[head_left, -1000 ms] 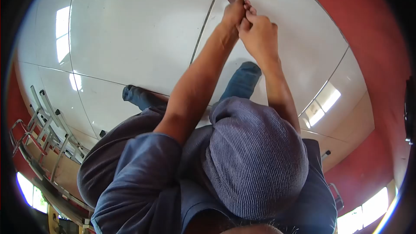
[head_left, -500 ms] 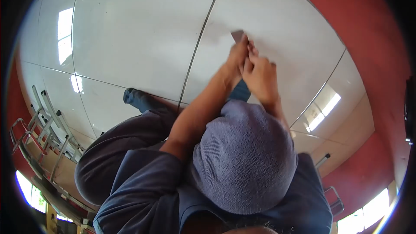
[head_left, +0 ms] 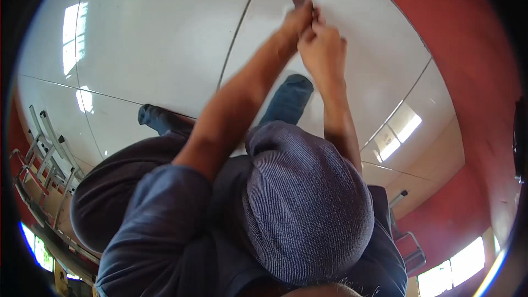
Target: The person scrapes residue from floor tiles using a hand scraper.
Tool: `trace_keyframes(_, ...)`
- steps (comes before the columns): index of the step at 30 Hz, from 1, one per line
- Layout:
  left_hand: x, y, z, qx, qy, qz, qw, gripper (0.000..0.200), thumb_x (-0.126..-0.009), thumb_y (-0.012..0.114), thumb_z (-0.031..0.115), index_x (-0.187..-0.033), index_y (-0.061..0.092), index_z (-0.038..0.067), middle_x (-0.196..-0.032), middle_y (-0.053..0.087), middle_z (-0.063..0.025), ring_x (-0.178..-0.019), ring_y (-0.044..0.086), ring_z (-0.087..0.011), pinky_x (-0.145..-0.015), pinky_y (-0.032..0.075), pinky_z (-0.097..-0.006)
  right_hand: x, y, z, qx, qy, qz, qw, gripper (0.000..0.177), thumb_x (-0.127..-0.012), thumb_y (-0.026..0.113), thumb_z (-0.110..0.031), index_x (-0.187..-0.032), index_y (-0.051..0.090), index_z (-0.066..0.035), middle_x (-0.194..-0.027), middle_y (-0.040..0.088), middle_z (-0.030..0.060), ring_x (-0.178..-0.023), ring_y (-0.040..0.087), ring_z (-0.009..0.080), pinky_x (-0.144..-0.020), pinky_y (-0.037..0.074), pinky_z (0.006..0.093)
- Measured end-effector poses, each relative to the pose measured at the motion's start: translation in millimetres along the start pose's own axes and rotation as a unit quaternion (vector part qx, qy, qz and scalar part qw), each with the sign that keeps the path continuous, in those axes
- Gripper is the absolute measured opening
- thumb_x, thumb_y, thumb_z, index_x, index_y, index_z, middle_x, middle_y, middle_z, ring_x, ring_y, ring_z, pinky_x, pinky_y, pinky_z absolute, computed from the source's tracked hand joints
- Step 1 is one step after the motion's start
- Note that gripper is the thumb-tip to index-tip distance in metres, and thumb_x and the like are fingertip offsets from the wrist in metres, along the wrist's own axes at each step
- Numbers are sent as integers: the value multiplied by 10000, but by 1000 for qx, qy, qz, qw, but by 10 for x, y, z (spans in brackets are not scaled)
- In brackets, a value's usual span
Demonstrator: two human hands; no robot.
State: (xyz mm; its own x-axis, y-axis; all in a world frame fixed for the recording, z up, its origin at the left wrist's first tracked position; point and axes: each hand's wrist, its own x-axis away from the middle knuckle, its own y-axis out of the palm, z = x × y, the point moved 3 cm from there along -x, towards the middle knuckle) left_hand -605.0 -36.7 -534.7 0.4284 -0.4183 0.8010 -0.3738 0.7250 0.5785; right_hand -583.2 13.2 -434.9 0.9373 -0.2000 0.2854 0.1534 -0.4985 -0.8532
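Both my hands are close together over the glossy white floor tiles [head_left: 159,38], stretched out ahead of my feet. My left hand [head_left: 298,21] is closed near the blade end of a scraper [head_left: 300,0], whose flat dark brown blade shows beyond the fingers, right at the tile. Just behind it, my right hand [head_left: 323,49] is closed around what looks like the handle, and a short dark end pokes out on its right side. Most of the handle is hidden by the fingers.
My bent right knee [head_left: 308,198] fills the lower middle, with a blue-socked foot [head_left: 289,99] ahead of it. Another blue sock [head_left: 159,118] is at left. A red wall [head_left: 467,66] borders the right. Metal-framed furniture [head_left: 49,143] stands at far left.
Both hands have slid forward over the tile with the scraper, away from my body. More of my right foot now shows between the forearms. The view has shifted slightly.
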Motion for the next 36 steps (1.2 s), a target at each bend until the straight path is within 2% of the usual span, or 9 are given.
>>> trace_keyframes(3,-161,24,-42,54,-33,-17,998,399,-1005,407,409,-791,519,91,-662,514,-30,-556,528,-176,-502,475,-309,83,-86,29,-2,-9,-2,1000,220,-859,536,-193,-815,662,-18,-742,630,232,-711,620,416,-679,509,479)
trace_keyframes(5,53,-132,-436,129,-69,47,988,377,-1000,440,374,-782,505,72,-631,487,-32,-540,508,-180,-475,464,-306,354,-66,112,4,-15,6,1000,222,-859,542,-200,-830,670,-21,-745,635,229,-718,625,412,-684,510,475)
trace_keyframes(11,-311,196,-86,11,7,-31,999,388,-1011,393,419,-798,507,115,-639,494,-7,-561,518,-112,-448,422,-242,-40,-219,81,21,10,16,1000,270,-877,543,-230,-817,677,-3,-764,635,243,-750,642,403,-676,522,462)
trace_keyframes(17,363,-269,-633,100,-51,55,992,339,-981,500,392,-808,499,100,-613,446,7,-559,515,-127,-456,427,-231,626,-61,183,-46,-6,-28,999,243,-872,545,-204,-943,690,-21,-814,639,249,-768,640,403,-692,530,456)
trace_keyframes(19,283,-286,-498,82,-42,74,993,392,-997,444,409,-797,499,76,-599,434,-2,-528,494,-150,-465,451,-278,605,10,113,-61,-9,-19,998,249,-867,549,-192,-998,683,-28,-816,640,247,-757,640,400,-689,532,450)
trace_keyframes(22,139,-158,-27,74,47,10,996,389,-1005,420,419,-804,500,95,-592,424,14,-534,491,-137,-501,459,-272,280,-20,-43,-30,0,-69,997,278,-861,547,-180,-1069,657,-33,-810,649,232,-744,640,396,-687,528,454)
trace_keyframes(26,296,-595,-508,122,0,18,992,383,-988,459,439,-805,514,108,-607,442,11,-554,508,-127,-521,470,-261,591,11,-62,-27,-6,-105,994,288,-867,517,-167,-1070,641,-4,-819,649,231,-747,638,409,-710,534,458)
trace_keyframes(31,228,-420,104,92,120,-10,988,368,-961,519,450,-824,528,109,-610,447,39,-536,485,-81,-506,451,-219,203,177,-231,-42,-3,-83,996,286,-855,510,-151,-1046,637,20,-867,649,233,-751,637,422,-724,546,462)
trace_keyframes(36,298,-699,-282,89,4,32,996,388,-982,467,447,-817,505,97,-590,428,20,-522,481,-134,-480,442,-275,544,132,-173,-65,-8,-85,994,257,-844,505,-114,-1015,658,3,-822,643,241,-720,624,437,-708,544,465)
